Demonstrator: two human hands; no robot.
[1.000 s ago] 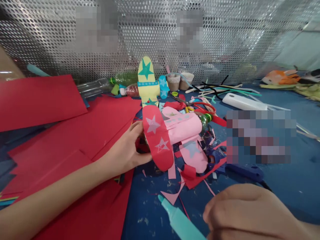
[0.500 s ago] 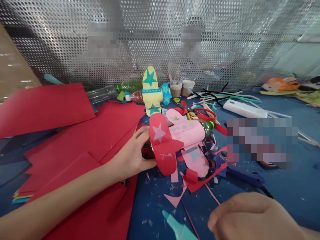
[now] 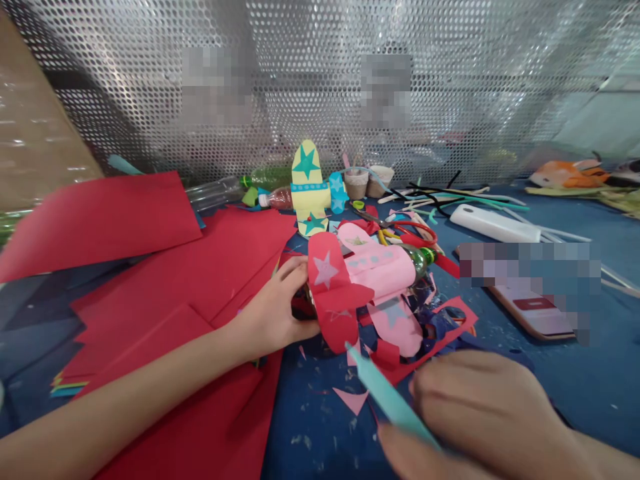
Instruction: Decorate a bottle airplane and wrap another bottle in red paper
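Observation:
A toy plane made from a plastic bottle [image 3: 423, 257] lies at mid-table, its green cap to the right. It is wrapped in pink paper [image 3: 383, 270] with star-marked pink wings, and a red paper tail [image 3: 327, 263] with pale stars sits at its left end. My left hand [image 3: 280, 310] is closed on that end, behind the red tail; the bottle part inside my fingers is mostly hidden. My right hand [image 3: 480, 407] is closed on a teal pen-like tool [image 3: 387, 393]. Its tapered tip points up and left, close to the lower edge of the red tail.
Red paper sheets [image 3: 200, 267] cover the left side. Behind stand a yellow bottle plane [image 3: 305, 190] and paper cups [image 3: 357, 183]. Right of the pink plane are red-handled scissors [image 3: 420, 233], pipe cleaners, a white power strip [image 3: 495, 223] and a phone [image 3: 540, 310]. Paper scraps [image 3: 353, 400] lie in front.
My right hand has come up and left with the teal tool, bringing its tip near the red tail. My left hand keeps its hold on the plane. The view has shifted slightly.

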